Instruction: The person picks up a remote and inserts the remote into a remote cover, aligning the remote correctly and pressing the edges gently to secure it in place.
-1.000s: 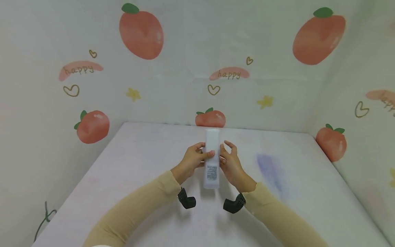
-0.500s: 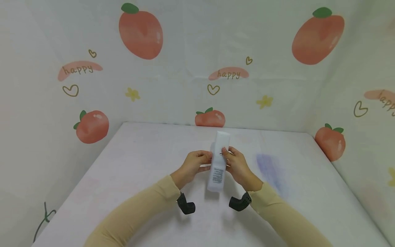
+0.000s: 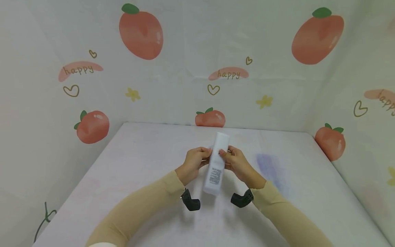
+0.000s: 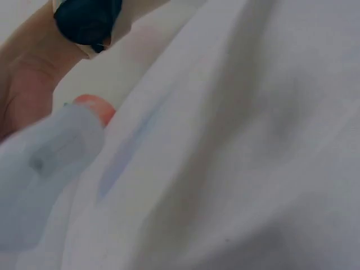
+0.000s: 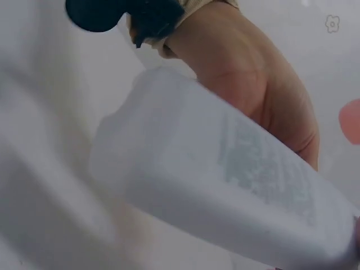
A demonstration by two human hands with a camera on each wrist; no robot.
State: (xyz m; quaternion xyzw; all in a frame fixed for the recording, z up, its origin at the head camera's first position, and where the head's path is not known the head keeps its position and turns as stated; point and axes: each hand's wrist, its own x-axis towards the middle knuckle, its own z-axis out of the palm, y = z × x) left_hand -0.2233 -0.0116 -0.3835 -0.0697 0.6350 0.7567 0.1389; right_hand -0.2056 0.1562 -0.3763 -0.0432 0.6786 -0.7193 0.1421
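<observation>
A long white plastic bottle (image 3: 213, 175) with fine grey print near its lower end is held over the table, leaning with its top to the right. My right hand (image 3: 242, 168) grips it around the middle, thumb across the front face and fingers behind. At the opposite edge, my left hand (image 3: 192, 164) has thumb and fingertips pinched against the side, partly hidden behind the bottle. The left wrist view shows the blurred bottle (image 4: 50, 163) end-on beside the right hand (image 4: 34, 84). In the right wrist view, the printed bottle (image 5: 185, 152) covers part of the left hand (image 5: 242, 73).
A white table (image 3: 139, 147) with a bluish smear (image 3: 271, 171) on its right lies below. Behind it hangs a white cloth (image 3: 185, 41) printed with peaches. Black camera mounts (image 3: 191, 202) sit on both wrists. A thin dark cord (image 3: 46, 218) shows at left.
The bottle has shifted right and tilted from near upright to leaning. My left thumb has moved off its front face to the edge; the right thumb has come onto the front.
</observation>
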